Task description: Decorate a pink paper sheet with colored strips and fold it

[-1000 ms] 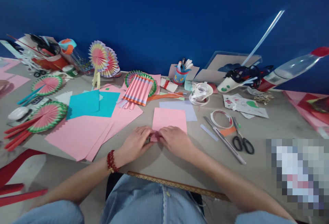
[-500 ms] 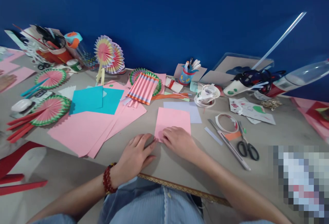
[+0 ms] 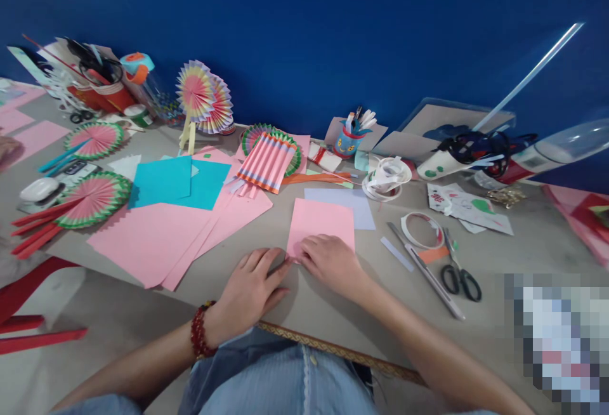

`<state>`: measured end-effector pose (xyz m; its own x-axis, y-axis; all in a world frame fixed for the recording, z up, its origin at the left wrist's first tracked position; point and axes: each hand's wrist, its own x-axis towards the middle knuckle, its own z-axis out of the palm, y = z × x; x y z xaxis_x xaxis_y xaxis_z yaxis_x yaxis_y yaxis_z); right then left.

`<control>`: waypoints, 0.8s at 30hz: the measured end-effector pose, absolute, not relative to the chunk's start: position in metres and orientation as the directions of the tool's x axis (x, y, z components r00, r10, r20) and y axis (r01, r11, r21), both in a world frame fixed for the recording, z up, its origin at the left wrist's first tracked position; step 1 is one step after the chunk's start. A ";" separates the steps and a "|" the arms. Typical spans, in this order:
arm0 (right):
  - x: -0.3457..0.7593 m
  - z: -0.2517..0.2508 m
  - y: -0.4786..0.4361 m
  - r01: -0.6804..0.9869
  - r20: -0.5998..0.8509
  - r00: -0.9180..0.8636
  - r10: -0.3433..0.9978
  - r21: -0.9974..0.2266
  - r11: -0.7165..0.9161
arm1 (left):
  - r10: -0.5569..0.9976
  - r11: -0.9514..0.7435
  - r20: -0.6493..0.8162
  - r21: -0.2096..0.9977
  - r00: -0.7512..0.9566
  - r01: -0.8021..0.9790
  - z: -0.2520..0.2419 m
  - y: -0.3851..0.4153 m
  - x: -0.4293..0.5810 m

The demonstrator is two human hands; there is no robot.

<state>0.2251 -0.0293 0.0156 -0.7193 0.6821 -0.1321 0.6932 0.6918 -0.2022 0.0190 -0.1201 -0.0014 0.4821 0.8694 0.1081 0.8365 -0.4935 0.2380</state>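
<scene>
A square of pink paper (image 3: 320, 217) lies on the table in front of me, over part of a pale lilac sheet (image 3: 364, 207). My right hand (image 3: 328, 263) is closed at its near edge, with curled fingers pressing the paper near the lower left corner. A narrow strip of that edge looks turned up, though my fingers hide much of it. From the left, my left hand (image 3: 257, 282) reaches the same corner with one fingertip. Its thumb is stretched out apart, against the tabletop. A red bead bracelet (image 3: 203, 331) circles my left wrist.
Pink sheets (image 3: 143, 243), turquoise sheets (image 3: 212, 186) and paper fans (image 3: 99, 199) lie left. A pleated pink paper (image 3: 267, 162) is behind. To the right are a cutter knife (image 3: 428, 278), scissors (image 3: 459, 275) and a tape roll (image 3: 422, 231). Another person's hand (image 3: 8, 151) shows far left.
The view has shifted slightly. Both hands stay almost in place at the near left corner of the pink paper.
</scene>
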 end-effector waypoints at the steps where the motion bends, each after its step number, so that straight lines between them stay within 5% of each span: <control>1: 0.225 0.016 -0.029 0.694 -0.134 -0.718 0.683 -0.202 0.691 | 0.871 -0.490 0.106 0.244 0.479 0.837 -0.002 -0.120 0.019; 5: 0.224 0.017 -0.028 0.698 -0.145 -0.716 0.683 -0.196 0.689 | 0.877 -0.475 0.096 0.319 0.471 0.820 -0.002 -0.118 0.016; 11: 0.223 0.019 -0.027 0.704 -0.166 -0.710 0.685 -0.218 0.676 | 0.924 -0.358 0.126 0.610 0.360 0.707 0.002 -0.110 0.007; 24: 0.224 0.018 -0.028 0.694 -0.141 -0.718 0.681 -0.208 0.689 | 0.876 -0.465 0.110 0.448 0.469 0.764 -0.003 -0.110 0.010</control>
<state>0.2243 -0.0277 0.0178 -0.7182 0.6813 -0.1413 0.6944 0.6889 -0.2079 0.0103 -0.1104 -0.0034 0.4689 0.8764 0.1098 0.7638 -0.4647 0.4479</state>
